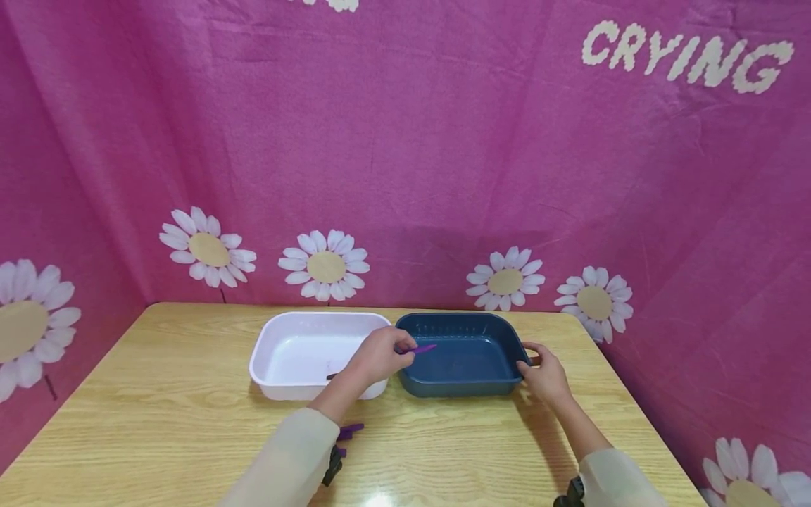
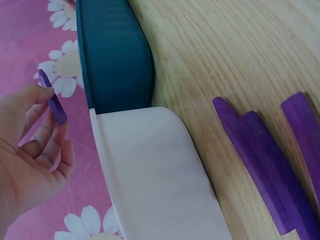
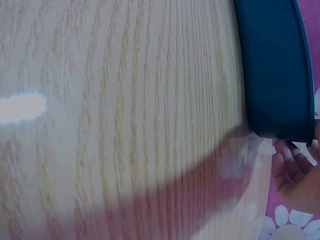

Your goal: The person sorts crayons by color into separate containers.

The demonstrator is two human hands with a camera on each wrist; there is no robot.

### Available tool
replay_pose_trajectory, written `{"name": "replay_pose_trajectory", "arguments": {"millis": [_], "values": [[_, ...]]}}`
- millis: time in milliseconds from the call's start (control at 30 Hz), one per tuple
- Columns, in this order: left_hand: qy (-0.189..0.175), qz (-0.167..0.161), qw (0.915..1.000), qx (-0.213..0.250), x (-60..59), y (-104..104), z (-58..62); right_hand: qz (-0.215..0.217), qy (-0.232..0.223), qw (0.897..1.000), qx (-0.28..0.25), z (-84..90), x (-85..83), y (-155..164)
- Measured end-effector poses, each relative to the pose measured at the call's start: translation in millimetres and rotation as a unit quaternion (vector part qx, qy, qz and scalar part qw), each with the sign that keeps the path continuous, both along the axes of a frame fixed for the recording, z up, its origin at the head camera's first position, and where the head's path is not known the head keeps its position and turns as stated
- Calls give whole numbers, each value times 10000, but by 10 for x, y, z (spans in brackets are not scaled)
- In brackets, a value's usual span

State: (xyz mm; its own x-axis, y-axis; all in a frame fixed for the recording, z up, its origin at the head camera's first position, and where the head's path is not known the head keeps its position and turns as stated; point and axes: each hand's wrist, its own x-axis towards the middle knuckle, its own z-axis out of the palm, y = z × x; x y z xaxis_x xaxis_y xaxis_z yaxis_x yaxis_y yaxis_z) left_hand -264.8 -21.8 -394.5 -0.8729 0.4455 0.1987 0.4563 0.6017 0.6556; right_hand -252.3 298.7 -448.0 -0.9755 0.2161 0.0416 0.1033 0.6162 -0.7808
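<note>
My left hand (image 1: 382, 352) pinches a slim purple stick (image 1: 423, 348) between thumb and fingers, above where the two basins meet. The stick points right, over the dark blue basin (image 1: 459, 387). In the left wrist view the held stick (image 2: 56, 106) looks faceted, with one tapered end. At the blue basin's right end, my right hand (image 1: 548, 377) grips the rim, thumb near the front corner. The right wrist view shows the fingers (image 3: 292, 162) curled up under the basin's edge. A white basin (image 1: 272, 391) stands left of the blue one, partly behind my left forearm.
Several more purple sticks (image 2: 255, 165) lie on the wooden table (image 1: 190, 422) in front of the white basin, partly behind my left sleeve. A small dark piece (image 1: 331, 377) shows at the white basin beside my forearm. A pink flowered cloth (image 1: 405, 176) hangs behind the table.
</note>
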Motion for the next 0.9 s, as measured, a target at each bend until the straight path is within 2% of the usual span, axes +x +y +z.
{"name": "replay_pose_trajectory", "arguments": {"millis": [400,900], "values": [[-22,71,9999,-125,-125,68,-67,-11,-20,10000,-13,37,28,-23],[-71,77,9993,-356,-154,177,-77,-2,-1,10000,30,31,31,-19]]}}
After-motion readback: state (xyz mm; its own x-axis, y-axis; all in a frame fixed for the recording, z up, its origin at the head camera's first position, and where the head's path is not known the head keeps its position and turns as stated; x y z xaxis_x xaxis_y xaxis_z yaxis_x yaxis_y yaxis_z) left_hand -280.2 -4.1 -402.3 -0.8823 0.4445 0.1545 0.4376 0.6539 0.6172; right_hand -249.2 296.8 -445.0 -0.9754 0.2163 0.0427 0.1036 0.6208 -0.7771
